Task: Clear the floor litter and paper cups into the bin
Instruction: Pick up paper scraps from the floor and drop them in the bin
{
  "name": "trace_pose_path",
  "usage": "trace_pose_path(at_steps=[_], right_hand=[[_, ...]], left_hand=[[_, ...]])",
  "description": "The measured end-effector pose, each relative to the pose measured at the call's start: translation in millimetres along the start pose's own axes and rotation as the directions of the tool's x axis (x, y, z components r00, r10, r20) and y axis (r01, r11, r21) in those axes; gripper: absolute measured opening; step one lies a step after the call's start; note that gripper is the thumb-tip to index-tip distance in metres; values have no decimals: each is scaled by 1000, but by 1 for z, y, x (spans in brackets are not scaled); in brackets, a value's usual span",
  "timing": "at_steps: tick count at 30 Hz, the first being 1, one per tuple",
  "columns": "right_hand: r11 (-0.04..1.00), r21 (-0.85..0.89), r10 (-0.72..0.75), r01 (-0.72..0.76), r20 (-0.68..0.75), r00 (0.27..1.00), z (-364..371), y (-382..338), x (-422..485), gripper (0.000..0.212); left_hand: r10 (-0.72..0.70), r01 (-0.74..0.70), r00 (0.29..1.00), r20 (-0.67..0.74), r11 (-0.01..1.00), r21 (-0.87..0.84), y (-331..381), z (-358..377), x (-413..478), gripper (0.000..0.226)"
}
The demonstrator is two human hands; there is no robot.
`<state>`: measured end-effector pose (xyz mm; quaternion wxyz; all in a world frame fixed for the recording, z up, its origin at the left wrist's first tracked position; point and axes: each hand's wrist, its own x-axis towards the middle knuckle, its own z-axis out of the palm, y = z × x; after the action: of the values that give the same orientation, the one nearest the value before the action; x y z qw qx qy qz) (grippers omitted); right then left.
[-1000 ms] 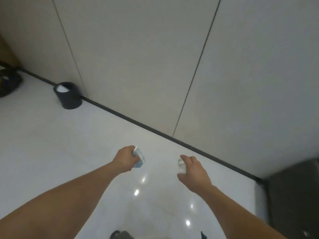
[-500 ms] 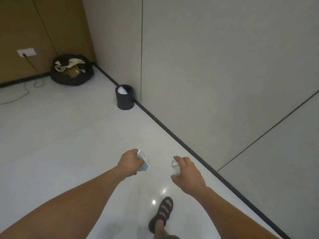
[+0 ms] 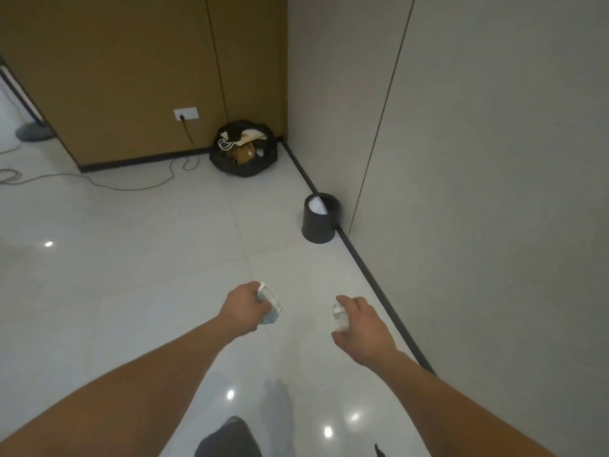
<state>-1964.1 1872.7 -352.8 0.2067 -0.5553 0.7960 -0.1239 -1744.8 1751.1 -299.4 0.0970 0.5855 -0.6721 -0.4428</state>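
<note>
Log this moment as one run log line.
left hand: grips blue-white paper cup | right hand: grips small white litter | black bin: ahead by wall, white paper inside | both items not yet binned

The bin (image 3: 319, 222) stands against the wall (image 3: 478, 192), ahead of both hands.

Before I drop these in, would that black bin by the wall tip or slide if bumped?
The bin looks small and probably light, with only white paper showing inside, so a bump could well slide it on the glossy floor. It stands upright beside the wall, which should keep it from tipping that way.
</note>
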Motion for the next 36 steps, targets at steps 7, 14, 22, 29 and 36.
trace_pose_path(at_steps=[7, 14, 22, 29, 36], right_hand=[[998, -32, -55, 55, 3, 998, -10, -43, 145, 67], [1000, -17, 22, -22, -21, 1000, -28, -81, 270, 69], [999, 3, 41, -41, -4, 999, -45, -95, 388, 72], [998, 37, 45, -45, -13, 999, -78, -66, 530, 71], [990, 75, 122, -121, -10, 992, -109, -38, 638, 72]], left_hand=[[23, -23, 1000, -11, 1000, -18, 18, -38, 131, 28], [82, -82, 997, 7, 997, -9, 49, -105, 266, 25], [67, -68, 996, 61, 997, 21, 95, -127, 395, 32], [95, -108, 990, 108, 987, 117, 162, -120, 515, 31], [73, -93, 989, 129, 984, 154, 225, -125, 628, 35]])
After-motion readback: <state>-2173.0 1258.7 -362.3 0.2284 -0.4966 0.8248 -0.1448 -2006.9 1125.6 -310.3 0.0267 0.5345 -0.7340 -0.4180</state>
